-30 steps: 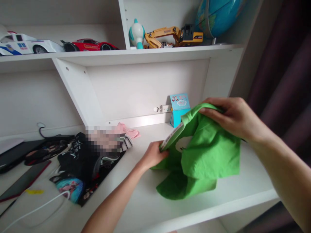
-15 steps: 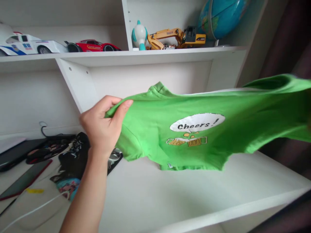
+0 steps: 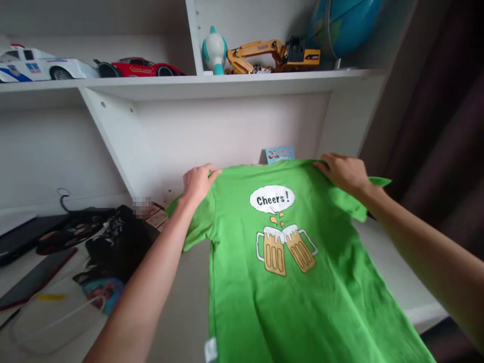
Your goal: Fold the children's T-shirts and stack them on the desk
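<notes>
A green T-shirt [image 3: 302,292] with a "Cheers!" bubble and two beer mugs printed on it is spread out over the white desk [image 3: 181,322], print side up, its hem hanging toward me. My left hand [image 3: 197,182] pinches the shirt's left shoulder, fingers closed on the cloth. At the right shoulder my right hand [image 3: 344,172] grips the fabric the same way. Both hands hold the shirt's top edge near the back panel of the desk.
A dark pile of clothes [image 3: 113,247] and a white cable [image 3: 56,315] lie at the left. A small blue card [image 3: 280,154] stands behind the shirt. The upper shelf [image 3: 212,83] carries toy cars [image 3: 139,67], a yellow excavator [image 3: 272,53] and a globe [image 3: 348,25].
The bunched shirt was shaken open, swung through the air, and now lies spread flat on the desk. My hands shifted to its two shoulders.
</notes>
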`<state>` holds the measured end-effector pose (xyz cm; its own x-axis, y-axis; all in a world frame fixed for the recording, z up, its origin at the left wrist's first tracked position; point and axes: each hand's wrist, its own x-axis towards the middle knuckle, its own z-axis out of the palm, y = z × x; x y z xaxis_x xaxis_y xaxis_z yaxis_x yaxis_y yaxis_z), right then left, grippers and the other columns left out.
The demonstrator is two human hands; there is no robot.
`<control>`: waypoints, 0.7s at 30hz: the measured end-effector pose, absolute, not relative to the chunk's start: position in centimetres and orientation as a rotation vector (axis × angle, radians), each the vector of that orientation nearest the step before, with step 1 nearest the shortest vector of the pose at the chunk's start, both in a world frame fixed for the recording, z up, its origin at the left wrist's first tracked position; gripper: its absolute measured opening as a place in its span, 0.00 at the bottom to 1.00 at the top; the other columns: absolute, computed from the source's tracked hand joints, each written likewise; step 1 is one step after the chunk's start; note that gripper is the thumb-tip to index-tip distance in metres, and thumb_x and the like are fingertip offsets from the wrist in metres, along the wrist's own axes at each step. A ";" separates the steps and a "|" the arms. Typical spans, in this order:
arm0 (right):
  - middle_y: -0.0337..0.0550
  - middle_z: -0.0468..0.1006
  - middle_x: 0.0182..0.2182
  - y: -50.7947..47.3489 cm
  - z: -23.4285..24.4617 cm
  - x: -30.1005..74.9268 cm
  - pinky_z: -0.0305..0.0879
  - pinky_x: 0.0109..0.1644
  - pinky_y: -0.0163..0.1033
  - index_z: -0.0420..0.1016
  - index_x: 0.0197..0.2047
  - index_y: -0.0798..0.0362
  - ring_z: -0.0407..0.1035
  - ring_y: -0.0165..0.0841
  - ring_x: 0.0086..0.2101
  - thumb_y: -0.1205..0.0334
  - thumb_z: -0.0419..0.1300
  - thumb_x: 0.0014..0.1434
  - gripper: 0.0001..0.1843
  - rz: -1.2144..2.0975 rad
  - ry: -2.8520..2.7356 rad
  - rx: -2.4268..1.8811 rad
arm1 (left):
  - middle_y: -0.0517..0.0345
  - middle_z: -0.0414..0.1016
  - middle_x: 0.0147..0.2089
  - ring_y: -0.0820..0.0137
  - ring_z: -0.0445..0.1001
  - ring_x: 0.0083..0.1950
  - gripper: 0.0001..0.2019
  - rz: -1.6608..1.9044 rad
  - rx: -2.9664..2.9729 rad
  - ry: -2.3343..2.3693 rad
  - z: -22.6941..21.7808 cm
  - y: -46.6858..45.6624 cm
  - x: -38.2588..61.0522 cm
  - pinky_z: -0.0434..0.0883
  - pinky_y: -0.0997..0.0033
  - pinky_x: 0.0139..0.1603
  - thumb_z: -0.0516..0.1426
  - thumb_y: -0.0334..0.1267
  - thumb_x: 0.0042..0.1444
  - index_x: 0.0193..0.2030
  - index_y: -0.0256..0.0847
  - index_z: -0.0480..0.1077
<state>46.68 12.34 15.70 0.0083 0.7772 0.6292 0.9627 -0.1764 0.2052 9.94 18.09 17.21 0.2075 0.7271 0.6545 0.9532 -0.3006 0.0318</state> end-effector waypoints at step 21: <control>0.43 0.42 0.66 15.9 -7.7 41.1 0.42 0.59 0.62 0.39 0.67 0.40 0.35 0.48 0.63 0.35 0.32 0.58 0.37 0.041 -2.103 -2.216 | 0.60 0.37 0.69 0.53 0.36 0.68 0.34 -0.098 -2.882 -1.570 -3.6 18.2 11.4 0.42 0.37 0.61 0.37 0.66 0.54 0.65 0.59 0.44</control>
